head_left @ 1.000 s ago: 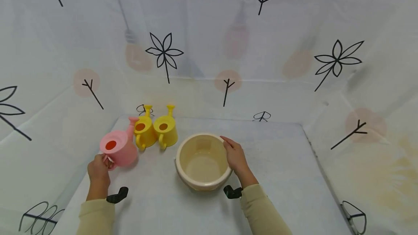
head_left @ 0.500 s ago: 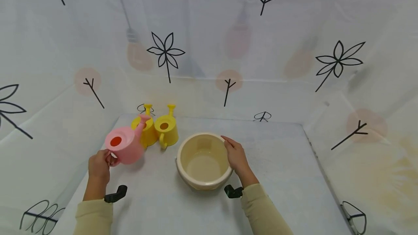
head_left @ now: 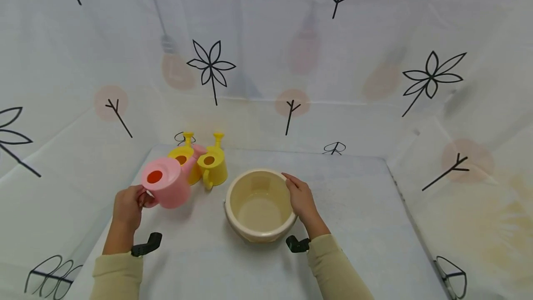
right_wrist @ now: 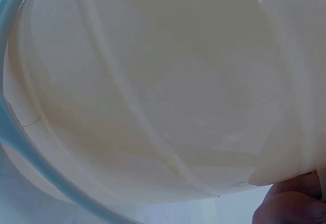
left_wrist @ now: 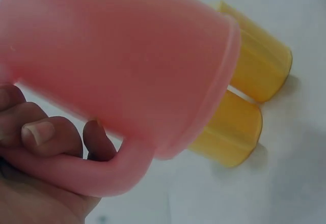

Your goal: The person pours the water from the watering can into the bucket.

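Observation:
My left hand [head_left: 127,207] grips a pink toy watering can [head_left: 168,186] by its handle, fingers curled round it in the left wrist view. The can hangs over the table's left side, its spout pointing up and right, overlapping two yellow watering cans in the head view. A cream bucket [head_left: 262,235] stands upright at the middle, its inside bare. On the bucket's right rim, my right hand [head_left: 301,203] holds on with fingers over the edge. The right wrist view is filled by the bucket's wall [right_wrist: 153,81], with fingers [right_wrist: 290,206] at its lower right.
Side by side at the back left stand the right yellow watering can [head_left: 214,172] and the left yellow watering can [head_left: 178,153], partly hidden. A bluish bail handle [right_wrist: 35,158] curves along the bucket. Patterned white cloth [head_left: 258,59] walls in the white table [head_left: 350,216].
My left hand has carried the pink watering can to the right and slightly up, until its spout crosses in front of the yellow cans. The right hand and the bucket have stayed put.

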{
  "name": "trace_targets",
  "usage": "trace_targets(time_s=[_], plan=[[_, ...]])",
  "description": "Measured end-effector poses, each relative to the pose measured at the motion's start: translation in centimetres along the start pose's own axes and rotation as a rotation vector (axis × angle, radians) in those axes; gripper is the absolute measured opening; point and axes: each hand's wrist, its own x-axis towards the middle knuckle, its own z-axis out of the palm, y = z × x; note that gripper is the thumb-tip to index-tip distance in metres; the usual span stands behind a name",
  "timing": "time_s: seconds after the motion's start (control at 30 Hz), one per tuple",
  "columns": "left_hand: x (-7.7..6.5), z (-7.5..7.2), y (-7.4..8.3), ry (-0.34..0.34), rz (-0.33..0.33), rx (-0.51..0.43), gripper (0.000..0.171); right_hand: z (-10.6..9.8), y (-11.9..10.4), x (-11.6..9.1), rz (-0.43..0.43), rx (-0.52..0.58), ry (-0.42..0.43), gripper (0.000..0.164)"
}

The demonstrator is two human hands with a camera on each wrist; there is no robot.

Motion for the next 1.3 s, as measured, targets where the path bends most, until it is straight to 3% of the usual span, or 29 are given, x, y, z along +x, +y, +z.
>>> trace_targets(time_s=[0.43,0.8,1.03,1.3], plan=[[-0.8,0.7,2.3,-0.159,0.149,0.044,0.047,0.0,0.2,0.1,0.016,0.037,-0.015,0.035],[-0.8,1.4,3.7,-0.31,0.28,-0.011,0.042,0.0,0.1,0.0,0.026,0.029,-0.01,0.035],[-1.3,2.3,4.9,-0.349,0.276,0.114,0.035,-0.1,-0.2,0.0,0.04,0.034,-0.016,0.037],[-1.6,3.2,6.2,-0.393,0.254,0.224,0.034,-0.2,0.1,0.0,-0.015,0.048,-0.01,0.037]])
